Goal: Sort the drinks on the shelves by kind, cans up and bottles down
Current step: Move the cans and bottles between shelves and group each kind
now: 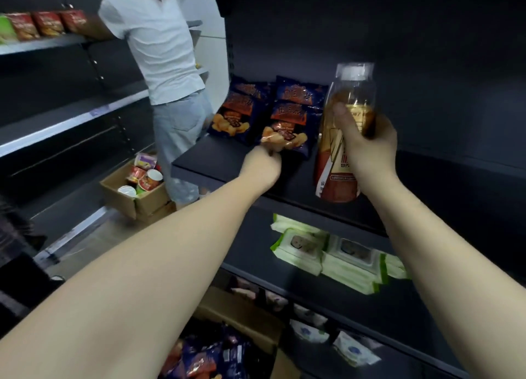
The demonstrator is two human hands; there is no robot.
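Her right hand (367, 148) is wrapped around a tall amber bottle (341, 139), holding it upright at the front edge of the dark shelf (216, 162). Her left hand (263, 165) pinches the bottom corner of a navy snack bag (290, 119) lying on that same shelf, just beside the bottle.

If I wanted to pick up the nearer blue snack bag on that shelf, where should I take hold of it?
Probably by its bottom edge, coming from the front. The bag leans back against another behind it, so its lower seam juts toward the shelf edge and is the nearest free part. The left hand already pinches it there. The bottle, in the right hand, crowds its right side.
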